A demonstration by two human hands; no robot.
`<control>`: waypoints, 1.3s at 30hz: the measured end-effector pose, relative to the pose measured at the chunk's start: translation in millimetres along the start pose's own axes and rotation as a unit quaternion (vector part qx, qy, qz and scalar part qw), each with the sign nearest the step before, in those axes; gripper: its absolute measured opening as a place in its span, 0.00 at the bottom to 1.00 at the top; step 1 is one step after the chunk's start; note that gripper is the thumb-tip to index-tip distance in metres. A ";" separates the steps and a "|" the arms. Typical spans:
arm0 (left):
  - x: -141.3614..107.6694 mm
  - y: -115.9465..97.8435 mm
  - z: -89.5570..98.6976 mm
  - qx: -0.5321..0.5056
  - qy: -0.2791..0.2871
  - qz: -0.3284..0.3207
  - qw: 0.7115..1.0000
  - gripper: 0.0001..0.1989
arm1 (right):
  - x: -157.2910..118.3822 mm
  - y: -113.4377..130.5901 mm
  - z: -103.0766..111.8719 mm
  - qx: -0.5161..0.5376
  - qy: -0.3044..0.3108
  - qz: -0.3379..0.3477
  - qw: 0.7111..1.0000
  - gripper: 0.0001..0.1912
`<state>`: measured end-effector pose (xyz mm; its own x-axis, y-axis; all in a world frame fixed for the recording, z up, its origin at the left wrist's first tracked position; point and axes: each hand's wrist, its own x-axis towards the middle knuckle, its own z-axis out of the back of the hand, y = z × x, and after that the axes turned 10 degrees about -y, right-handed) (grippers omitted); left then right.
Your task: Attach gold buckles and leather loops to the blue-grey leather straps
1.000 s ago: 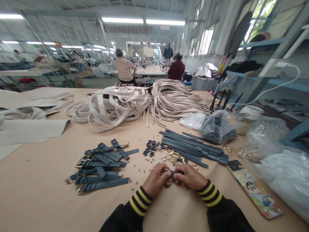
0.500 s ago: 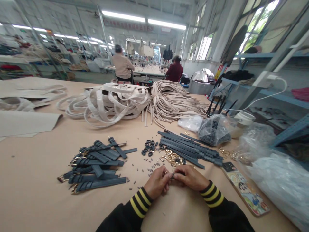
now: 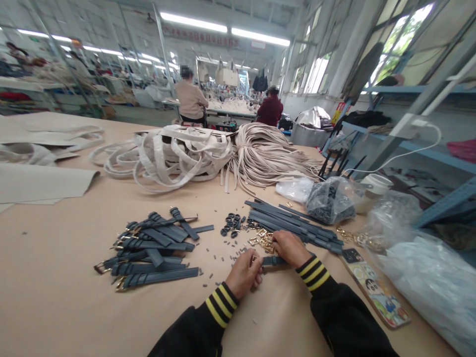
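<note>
My left hand point(image 3: 243, 271) is closed around one end of a dark blue-grey strap point(image 3: 272, 261), with a bit of gold metal showing at the fingers. The strap runs right, passing under my right hand point(image 3: 292, 248). That hand's fingers are curled over the pile of gold buckles point(image 3: 263, 239); whatever they pinch is hidden. Behind the hands lie several dark keeper loops point(image 3: 232, 223) and a stack of plain dark strips point(image 3: 293, 225). Small dark pieces point(image 3: 222, 258) are scattered beside my left hand. Farther left is a heap of dark straps with buckles fitted point(image 3: 156, 248).
Beige webbing loops point(image 3: 174, 156) and a bundle of thin beige strips point(image 3: 260, 153) lie across the back. On the right are a phone point(image 3: 375, 287), clear plastic bags point(image 3: 427, 287), a bag of dark parts point(image 3: 330, 201) and a lidded cup point(image 3: 376, 183). Two people sit beyond the table.
My right hand has left the pinch beside my left hand and moved up and right to the gold buckles. The strap now shows between the hands. My left hand stays nearly in place.
</note>
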<state>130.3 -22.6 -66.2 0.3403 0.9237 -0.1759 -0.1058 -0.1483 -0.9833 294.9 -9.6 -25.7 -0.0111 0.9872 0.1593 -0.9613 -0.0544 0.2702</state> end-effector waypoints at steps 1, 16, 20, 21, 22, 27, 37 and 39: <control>0.3 -1.3 0.3 -0.011 -0.003 0.000 1.000 0.11 | -1.4 -0.3 2.1 -0.003 -0.007 -0.004 1.000 0.05; 0.2 -3.7 -2.7 -0.079 -0.034 0.003 0.996 0.12 | -59.8 21.2 -6.2 0.564 -0.022 -0.232 0.792 0.16; 1.4 -2.6 -2.3 -0.090 -0.043 -0.004 0.995 0.13 | -59.1 20.8 -13.4 0.558 -0.038 -0.238 0.794 0.19; 1.6 -2.6 -2.1 -0.090 -0.042 -0.005 0.995 0.13 | -59.6 20.3 -13.7 0.557 -0.031 -0.235 0.796 0.19; 1.7 -2.7 -2.1 -0.089 -0.040 -0.004 0.995 0.13 | -60.3 19.9 -13.7 0.556 -0.021 -0.230 0.798 0.18; 1.4 -2.4 -2.7 -0.073 -0.032 -0.012 0.997 0.12 | -64.9 19.6 -10.7 0.547 0.017 -0.204 0.812 0.15; 0.8 -0.3 -3.2 -0.035 -0.032 -0.035 0.998 0.11 | -58.2 16.5 -17.5 0.498 -0.037 -0.254 0.829 0.18; 0.2 1.2 -3.0 -0.021 -0.029 -0.055 0.998 0.12 | -57.1 17.2 -18.8 0.502 -0.041 -0.263 0.823 0.19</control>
<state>133.0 -23.6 -67.6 0.2936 0.9537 -0.0651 -0.0315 -0.0584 -0.9978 273.8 -64.2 -48.0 0.3915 0.9029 -0.1774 -0.1142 0.2390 0.9643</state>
